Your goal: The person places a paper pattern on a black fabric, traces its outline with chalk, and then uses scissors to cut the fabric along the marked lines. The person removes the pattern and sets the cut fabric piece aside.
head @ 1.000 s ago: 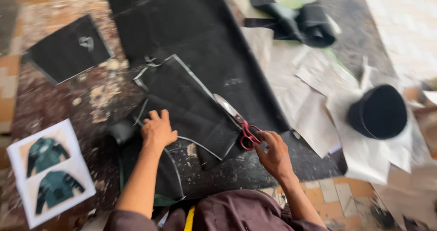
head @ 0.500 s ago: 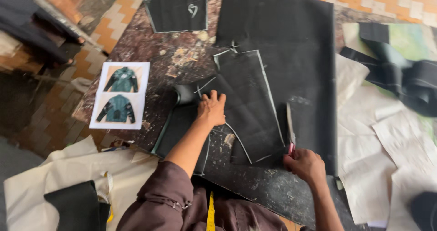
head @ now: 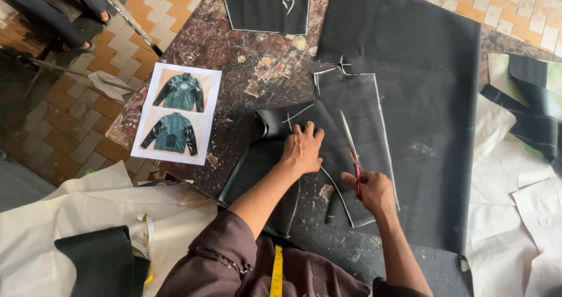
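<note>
My left hand (head: 302,149) lies flat, fingers spread, on the black fabric piece (head: 351,139); my right hand (head: 374,193) grips red-handled scissors (head: 351,145) on it

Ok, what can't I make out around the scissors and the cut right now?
Head view only:
- Scissors: handles hidden inside the right hand.
- Fabric under the left hand: chalk line covered by the palm.
- Blade tips: too thin to tell how far they are parted.
- Big dark sheet: top cut off by the frame.
</note>
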